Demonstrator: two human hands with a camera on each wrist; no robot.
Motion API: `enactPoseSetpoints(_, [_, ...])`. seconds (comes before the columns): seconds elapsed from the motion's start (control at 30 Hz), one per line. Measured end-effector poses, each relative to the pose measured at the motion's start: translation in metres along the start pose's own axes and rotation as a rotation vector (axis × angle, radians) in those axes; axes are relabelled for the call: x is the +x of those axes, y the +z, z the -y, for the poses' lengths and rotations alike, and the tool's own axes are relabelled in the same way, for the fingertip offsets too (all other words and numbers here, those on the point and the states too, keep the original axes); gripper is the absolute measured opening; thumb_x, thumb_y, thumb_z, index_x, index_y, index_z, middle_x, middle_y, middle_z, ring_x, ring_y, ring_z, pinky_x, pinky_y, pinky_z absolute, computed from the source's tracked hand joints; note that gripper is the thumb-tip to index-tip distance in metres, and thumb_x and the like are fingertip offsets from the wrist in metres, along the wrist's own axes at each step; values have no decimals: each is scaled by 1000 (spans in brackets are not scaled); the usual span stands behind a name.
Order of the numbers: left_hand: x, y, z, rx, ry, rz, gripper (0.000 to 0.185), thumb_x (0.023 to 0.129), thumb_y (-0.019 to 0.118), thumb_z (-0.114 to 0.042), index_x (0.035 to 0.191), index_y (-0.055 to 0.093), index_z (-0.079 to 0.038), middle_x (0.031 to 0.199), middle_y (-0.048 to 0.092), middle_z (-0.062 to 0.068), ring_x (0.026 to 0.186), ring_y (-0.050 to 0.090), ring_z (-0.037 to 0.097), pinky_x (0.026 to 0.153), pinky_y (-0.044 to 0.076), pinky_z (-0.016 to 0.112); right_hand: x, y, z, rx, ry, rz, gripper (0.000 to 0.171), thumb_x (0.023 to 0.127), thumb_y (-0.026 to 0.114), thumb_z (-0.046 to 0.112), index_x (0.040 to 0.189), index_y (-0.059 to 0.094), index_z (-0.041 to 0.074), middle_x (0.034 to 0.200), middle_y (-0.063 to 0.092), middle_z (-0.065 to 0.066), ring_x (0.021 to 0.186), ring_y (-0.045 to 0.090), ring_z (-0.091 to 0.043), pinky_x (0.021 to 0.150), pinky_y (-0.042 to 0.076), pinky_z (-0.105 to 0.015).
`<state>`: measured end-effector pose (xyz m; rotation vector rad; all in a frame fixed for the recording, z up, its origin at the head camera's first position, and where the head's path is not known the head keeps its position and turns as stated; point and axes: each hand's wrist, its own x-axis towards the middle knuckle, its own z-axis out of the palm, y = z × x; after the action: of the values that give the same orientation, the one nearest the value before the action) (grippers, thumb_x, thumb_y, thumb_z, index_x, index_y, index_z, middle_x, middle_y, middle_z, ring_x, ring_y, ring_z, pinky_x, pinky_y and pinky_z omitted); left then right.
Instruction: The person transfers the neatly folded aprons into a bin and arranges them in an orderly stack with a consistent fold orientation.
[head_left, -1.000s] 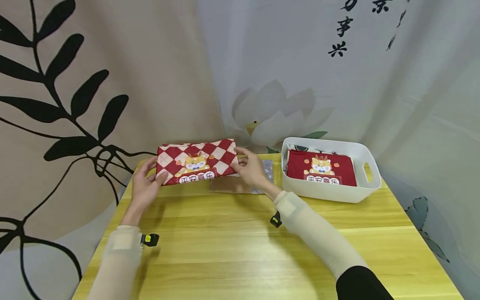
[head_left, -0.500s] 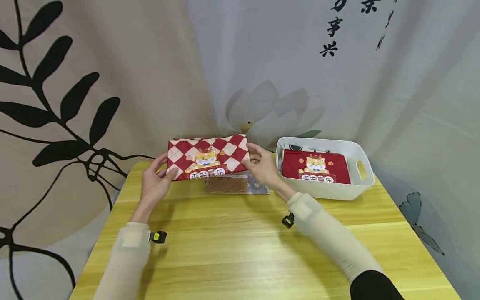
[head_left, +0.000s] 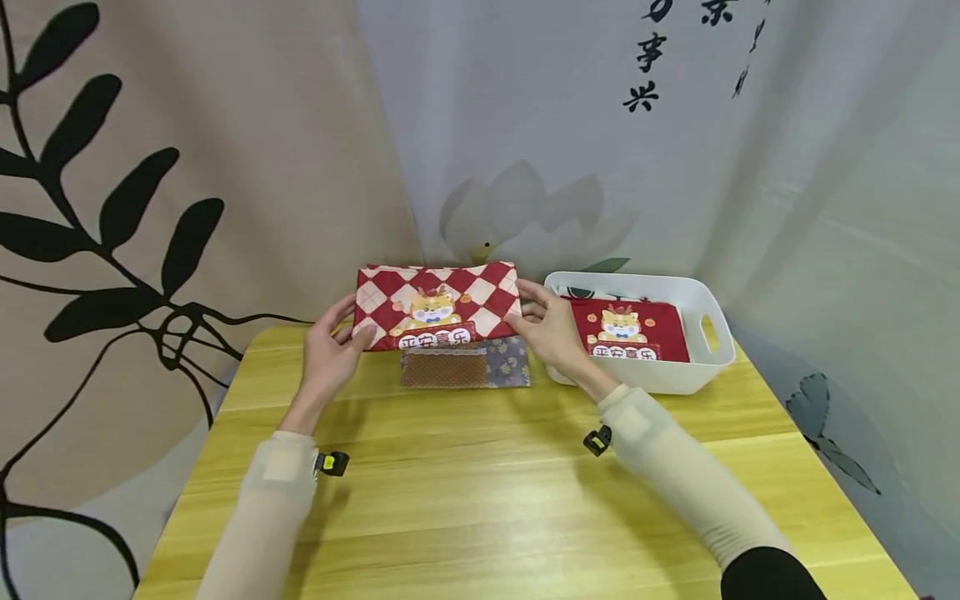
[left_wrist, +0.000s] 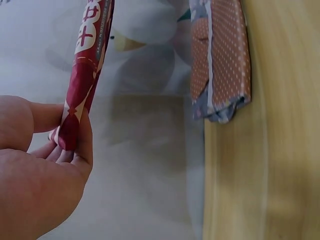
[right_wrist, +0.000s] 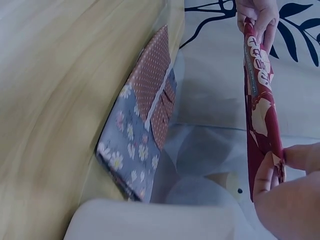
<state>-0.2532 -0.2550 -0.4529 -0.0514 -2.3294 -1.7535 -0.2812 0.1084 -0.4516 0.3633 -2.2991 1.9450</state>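
Cloth, red and cream checked and folded into a long band, hangs in the air between the two hands, its long axis running left to right across the far edge of the bench. The left hand pinches the left end and the right hand pinches the right end, each grip closed on the fabric with thumb in front. A folded dotted and floral cloth lies on the bench just below it. The white basket, holding another red cloth, stands to the right, so the right hand is the nearer. Against the earlier frames, the held band sits further right and closer to the basket.
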Motion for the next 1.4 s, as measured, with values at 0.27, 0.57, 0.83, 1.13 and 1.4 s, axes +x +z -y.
enactPoseSetpoints(0.27, [6, 15, -2, -26, 27, 24, 67, 109, 72, -4, 171, 50, -15, 173, 54, 16, 137, 71, 40, 89, 65, 14, -4, -17, -1, -33, 32, -18, 64, 102, 80, 3, 163, 59, 8, 151, 70, -21, 104, 74, -6, 87, 61, -9])
enactPoseSetpoints(0.57, [9, 32, -4, -45, 38, 43, 65, 108, 73, -4, 169, 52, -13, 170, 57, 16, 118, 75, 13, 87, 67, 15, -12, -35, -1, -74, 12, -34, 63, 104, 79, 4, 164, 59, 7, 149, 71, -24, 125, 75, -32, 92, 59, -6])
enactPoseSetpoints(0.83, [10, 45, -7, -63, 43, 77, 67, 108, 74, -5, 170, 52, -13, 171, 56, 16, 135, 72, 41, 87, 67, 16, -16, -48, -2, -44, 10, -48, 65, 103, 79, 1, 164, 57, 3, 150, 69, -26, 121, 75, -29, 90, 61, -8])
enactPoseSetpoints(1.13, [12, 62, -13, -95, 47, 104, 67, 106, 76, -4, 168, 54, -14, 170, 58, 15, 137, 72, 41, 88, 67, 17, -24, -67, -8, -71, 9, -63, 66, 103, 79, 3, 165, 55, 3, 146, 70, -29, 107, 72, -3, 93, 60, -6])
enactPoseSetpoints(1.4, [15, 75, -18, -100, 64, 138, 65, 106, 76, -3, 167, 55, -14, 167, 60, 15, 135, 74, 41, 85, 67, 17, -30, -82, -9, -92, 20, -89, 67, 103, 80, 3, 165, 56, 3, 152, 67, -28, 107, 70, 0, 93, 58, -4])
